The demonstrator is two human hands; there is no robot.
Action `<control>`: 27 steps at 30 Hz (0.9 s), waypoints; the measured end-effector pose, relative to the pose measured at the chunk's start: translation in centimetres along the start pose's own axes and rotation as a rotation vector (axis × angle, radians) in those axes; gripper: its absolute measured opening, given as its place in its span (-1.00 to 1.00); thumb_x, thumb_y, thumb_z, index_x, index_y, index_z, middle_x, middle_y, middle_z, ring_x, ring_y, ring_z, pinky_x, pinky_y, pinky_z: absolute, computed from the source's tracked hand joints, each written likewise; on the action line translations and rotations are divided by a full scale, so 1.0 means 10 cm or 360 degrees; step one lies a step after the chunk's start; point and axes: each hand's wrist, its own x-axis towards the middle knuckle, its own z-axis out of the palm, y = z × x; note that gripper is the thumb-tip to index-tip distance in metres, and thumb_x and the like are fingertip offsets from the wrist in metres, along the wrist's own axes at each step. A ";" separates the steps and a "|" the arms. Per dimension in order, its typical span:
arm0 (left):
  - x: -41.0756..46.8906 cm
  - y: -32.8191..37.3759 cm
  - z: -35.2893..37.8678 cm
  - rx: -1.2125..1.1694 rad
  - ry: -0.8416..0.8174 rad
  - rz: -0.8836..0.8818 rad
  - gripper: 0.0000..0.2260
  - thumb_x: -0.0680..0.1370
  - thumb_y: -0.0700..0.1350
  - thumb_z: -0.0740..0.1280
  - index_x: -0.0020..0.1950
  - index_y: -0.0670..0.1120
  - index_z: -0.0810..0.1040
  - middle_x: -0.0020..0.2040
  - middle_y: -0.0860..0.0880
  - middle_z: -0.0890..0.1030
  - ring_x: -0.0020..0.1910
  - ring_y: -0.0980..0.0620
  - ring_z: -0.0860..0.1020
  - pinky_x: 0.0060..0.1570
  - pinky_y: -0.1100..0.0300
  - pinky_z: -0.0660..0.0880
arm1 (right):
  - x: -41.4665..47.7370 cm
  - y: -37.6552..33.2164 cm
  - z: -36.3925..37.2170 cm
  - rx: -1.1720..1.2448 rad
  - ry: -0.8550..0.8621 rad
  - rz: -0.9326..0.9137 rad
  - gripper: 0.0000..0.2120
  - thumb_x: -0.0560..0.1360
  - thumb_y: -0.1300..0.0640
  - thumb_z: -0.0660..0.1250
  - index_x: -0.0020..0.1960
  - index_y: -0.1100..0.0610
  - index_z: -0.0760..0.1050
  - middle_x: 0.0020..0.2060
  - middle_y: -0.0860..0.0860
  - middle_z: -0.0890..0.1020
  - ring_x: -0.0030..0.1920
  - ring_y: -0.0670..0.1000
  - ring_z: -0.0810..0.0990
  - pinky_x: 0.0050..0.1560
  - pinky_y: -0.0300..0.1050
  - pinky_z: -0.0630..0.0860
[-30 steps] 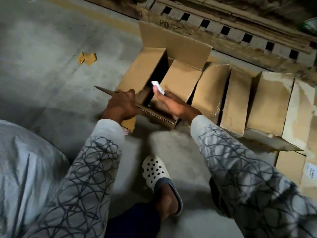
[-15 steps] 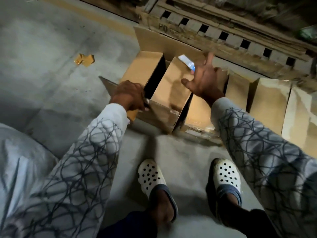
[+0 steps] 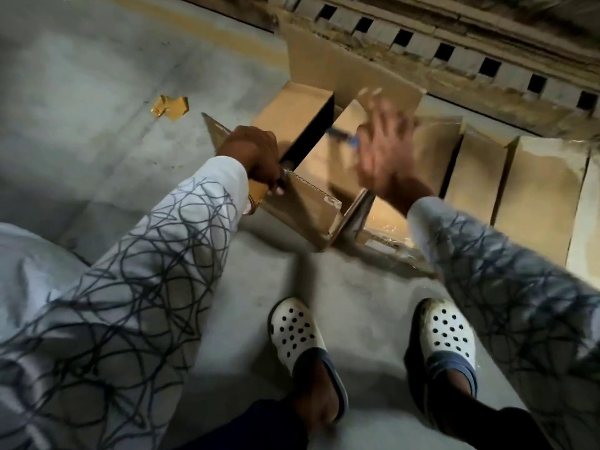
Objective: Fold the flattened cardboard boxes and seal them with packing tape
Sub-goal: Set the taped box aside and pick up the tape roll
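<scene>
Your white clogs (image 3: pixel 293 332) stand on the concrete floor (image 3: pixel 97 125). Just past them, your left hand (image 3: pixel 253 157) curls its fingers round the near flap of the open cardboard box (image 3: pixel 311 203) on the floor. Your right hand (image 3: pixel 386 154) blurs above its inner flaps, fingers spread; whether it pinches the small blue-white piece (image 3: pixel 344 139) beside it, you cannot tell. More boxes (image 3: pixel 539 196) line the right, a pallet (image 3: pixel 454 50) behind
</scene>
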 end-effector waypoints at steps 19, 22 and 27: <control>-0.10 0.06 0.75 -0.0468 0.0891 0.0067 0.12 0.33 -0.05 0.62 0.63 -0.01 -0.11 0.61 -0.03 -0.34 0.03 -0.34 0.62 -0.06 -0.11 0.59 | 0.28 -0.39 -0.10 0.1963 -0.0411 0.0291 -0.78 0.52 0.11 0.38 -0.21 -0.06 0.37 0.20 0.05 0.66 0.18 -0.10 0.61 0.27 -0.17 0.49; -0.12 0.07 0.86 -0.0523 0.0987 -0.0085 0.13 0.40 -0.05 0.57 0.62 -0.08 -0.24 0.61 -0.06 -0.32 -0.08 -0.28 0.65 -0.14 -0.02 0.54 | 0.61 -0.72 0.12 0.2036 -0.0786 0.0199 -0.74 0.60 0.01 0.31 0.15 0.19 0.48 0.20 0.30 0.57 -0.11 -0.03 0.51 -0.05 -0.33 0.37; -0.07 0.28 1.13 -0.0530 0.0716 -0.0115 -0.29 0.64 0.00 0.24 0.63 -0.18 -0.10 0.63 -0.16 -0.23 0.16 -0.32 0.55 0.16 -0.09 0.46 | 0.60 -0.26 0.86 0.2525 -0.0622 0.0533 -0.18 0.40 -0.35 0.41 0.39 0.23 0.39 0.38 0.45 0.36 -0.14 -0.06 0.65 0.16 -0.17 0.48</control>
